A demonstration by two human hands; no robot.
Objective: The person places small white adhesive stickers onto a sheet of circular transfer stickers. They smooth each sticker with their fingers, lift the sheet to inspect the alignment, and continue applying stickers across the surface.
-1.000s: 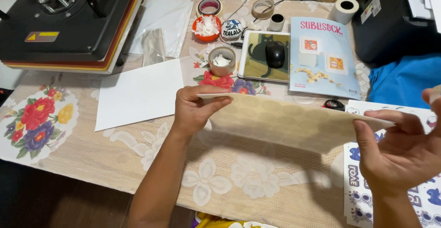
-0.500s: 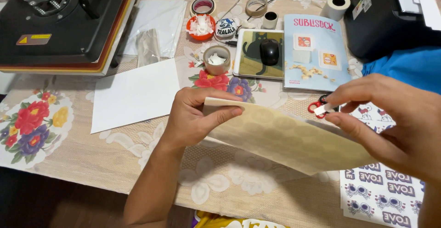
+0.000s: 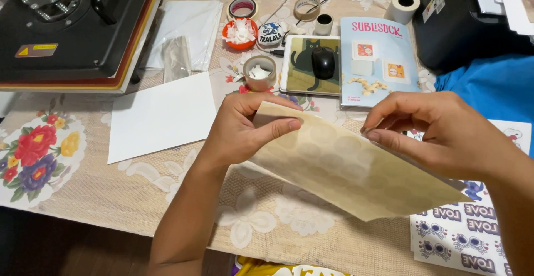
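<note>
I hold a cream sheet of round stickers [image 3: 356,170] above the table, tilted down to the right. My left hand [image 3: 245,128] pinches its upper left corner between thumb and fingers. My right hand [image 3: 439,134] pinches the sheet's upper edge near the middle, fingertips pressed together on it. Under the sheet's right end lies a printed sticker sheet [image 3: 467,237] with purple designs.
A black heat press [image 3: 72,25] stands at the back left, a white paper sheet [image 3: 161,114] in front of it. Tape rolls [image 3: 242,7], an orange bowl [image 3: 240,32], a small cup [image 3: 260,73], a mouse on a cat mousepad [image 3: 322,62], a blue booklet [image 3: 378,59] and a black printer [image 3: 467,20] fill the back.
My right hand has moved left along the sheet's top edge, closer to my left hand. The sheet now tilts more steeply and sits nearer the camera.
</note>
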